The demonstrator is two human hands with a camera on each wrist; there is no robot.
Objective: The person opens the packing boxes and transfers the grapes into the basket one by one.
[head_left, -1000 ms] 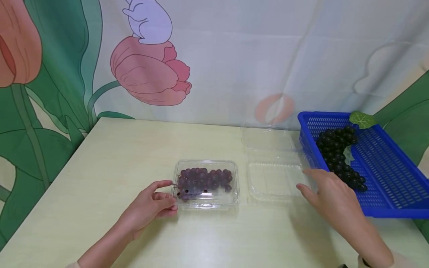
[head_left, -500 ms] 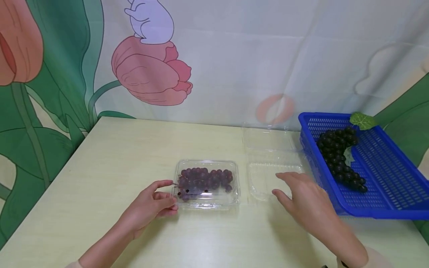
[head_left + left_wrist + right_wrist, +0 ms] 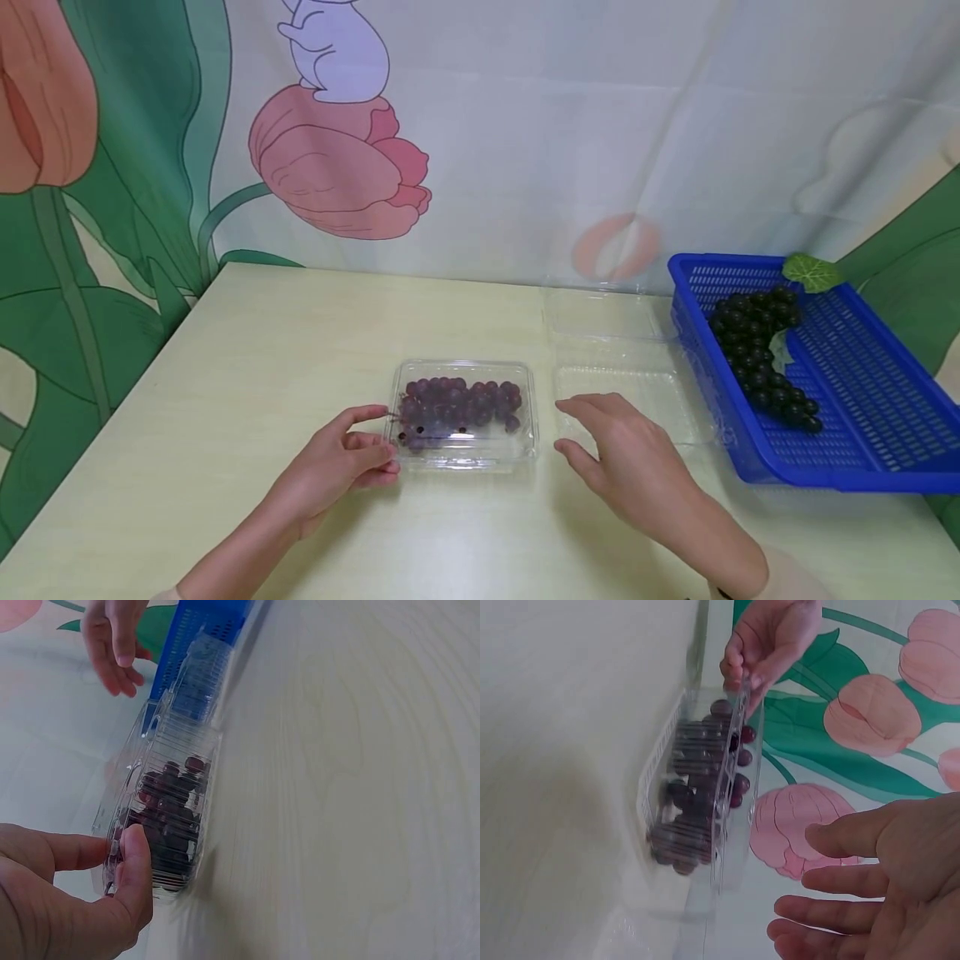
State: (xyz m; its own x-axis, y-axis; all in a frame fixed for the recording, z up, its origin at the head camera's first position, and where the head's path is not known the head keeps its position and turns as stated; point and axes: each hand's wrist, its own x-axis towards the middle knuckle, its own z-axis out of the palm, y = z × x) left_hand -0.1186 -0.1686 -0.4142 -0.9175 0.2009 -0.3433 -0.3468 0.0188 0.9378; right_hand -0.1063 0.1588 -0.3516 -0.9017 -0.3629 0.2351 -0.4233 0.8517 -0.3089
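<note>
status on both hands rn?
Left hand: closed, thumb and fingers gripping the left edge of the clear grape box.
Right hand: open, holding nothing, just right of the box.

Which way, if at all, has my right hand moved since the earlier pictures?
Yes: in the head view, your right hand has moved left, away from the blue basket and toward the grape box.
</note>
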